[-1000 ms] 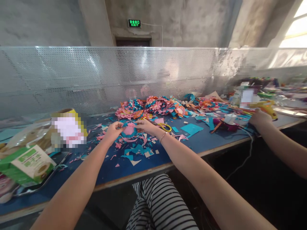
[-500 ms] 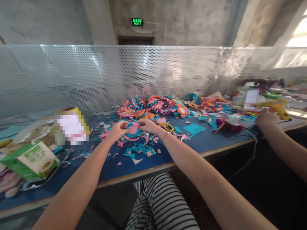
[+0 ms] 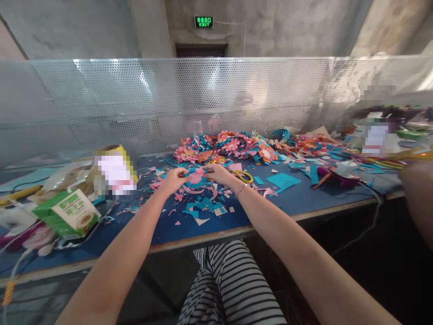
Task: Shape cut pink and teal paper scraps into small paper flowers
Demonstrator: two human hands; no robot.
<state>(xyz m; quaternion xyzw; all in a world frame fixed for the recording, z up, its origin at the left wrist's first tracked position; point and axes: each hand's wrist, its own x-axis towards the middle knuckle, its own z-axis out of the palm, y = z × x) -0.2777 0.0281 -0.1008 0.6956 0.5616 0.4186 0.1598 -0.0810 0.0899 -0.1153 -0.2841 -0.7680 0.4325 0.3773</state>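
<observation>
Between my two hands is a pink and blue paper flower (image 3: 196,176), held just above the table. My left hand (image 3: 175,179) pinches its left side with bent fingers. On the opposite side my right hand (image 3: 216,173) grips the edge, thumb and fingers closed. A bracelet circles my right wrist. Close to that wrist lie scissors with yellow handles (image 3: 244,176). Blue and pink paper scraps (image 3: 204,205) are strewn over the blue tabletop (image 3: 169,232) around and below the flower.
Finished-looking paper flowers (image 3: 230,146) are heaped at the back against a perforated metal screen (image 3: 152,99). To the left stand a green box (image 3: 67,214) and a yellow container. A blue paper sheet (image 3: 284,181) lies right of centre. At far right is a co-worker's arm (image 3: 417,194).
The view has turned slightly left, so everything sits further right. Both my hands still hold the paper flower. The co-worker's hand is now mostly at the frame's edge.
</observation>
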